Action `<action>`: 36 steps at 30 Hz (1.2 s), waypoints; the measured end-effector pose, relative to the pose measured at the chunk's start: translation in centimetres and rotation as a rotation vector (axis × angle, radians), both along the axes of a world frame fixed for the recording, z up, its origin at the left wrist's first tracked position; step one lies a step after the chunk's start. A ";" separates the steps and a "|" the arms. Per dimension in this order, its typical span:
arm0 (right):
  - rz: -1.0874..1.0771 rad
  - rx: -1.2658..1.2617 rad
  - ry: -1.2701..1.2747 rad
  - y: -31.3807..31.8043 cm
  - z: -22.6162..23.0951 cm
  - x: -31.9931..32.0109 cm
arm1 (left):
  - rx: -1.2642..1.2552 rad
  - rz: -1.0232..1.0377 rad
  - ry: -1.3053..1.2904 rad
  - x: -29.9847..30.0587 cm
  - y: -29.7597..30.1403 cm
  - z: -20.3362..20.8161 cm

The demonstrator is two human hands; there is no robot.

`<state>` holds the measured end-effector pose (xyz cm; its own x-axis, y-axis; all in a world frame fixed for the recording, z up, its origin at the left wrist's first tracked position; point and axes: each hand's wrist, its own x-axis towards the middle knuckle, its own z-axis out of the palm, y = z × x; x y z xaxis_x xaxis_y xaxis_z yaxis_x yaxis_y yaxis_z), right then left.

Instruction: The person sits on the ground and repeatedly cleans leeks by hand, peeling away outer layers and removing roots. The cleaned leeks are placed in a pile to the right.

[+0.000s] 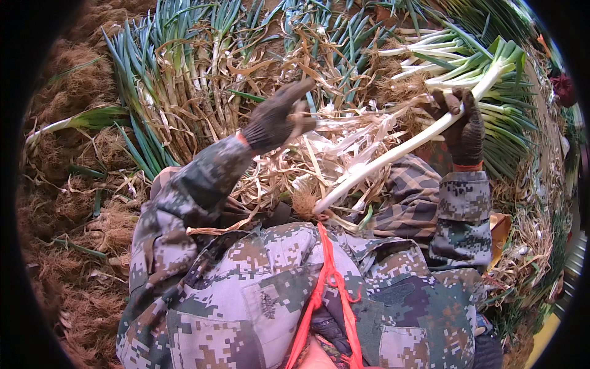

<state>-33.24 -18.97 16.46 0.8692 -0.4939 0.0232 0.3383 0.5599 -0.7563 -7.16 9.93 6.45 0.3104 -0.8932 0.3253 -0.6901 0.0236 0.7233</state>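
Note:
My right hand (pixel 462 126), in a dark knit glove, is closed round the upper stalk of a long peeled green onion (pixel 393 161). The onion slants down to the left, its brown roots (pixel 304 204) close to my lap and its green leaves above the hand. My left hand (pixel 276 118), also gloved, is raised over the peelings with fingers stretched and apart; it appears to hold nothing. Below both hands lies a heap of pale dry peelings (pixel 344 144), partly over my plaid-covered leg (pixel 409 200).
Unpeeled green onions (pixel 196 92) with dry husks lie ahead and to the left. Peeled onions with white stalks (pixel 455 67) are stacked at far right. Brown roots (pixel 80 246) cover the ground on the left. Red ties (pixel 329 270) hang down my camouflage jacket.

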 end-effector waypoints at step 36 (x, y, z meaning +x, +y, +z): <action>0.176 -1.546 0.575 1.7 -14.5 23.2 | 0.263 -0.212 0.250 -5.0 2.1 -9.2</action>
<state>-10.07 -17.29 1.97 0.9762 -0.2125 0.0435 -0.1458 -0.7914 -0.5937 -12.14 12.05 -2.75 0.1514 -0.9883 0.0153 -0.4923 -0.0620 0.8682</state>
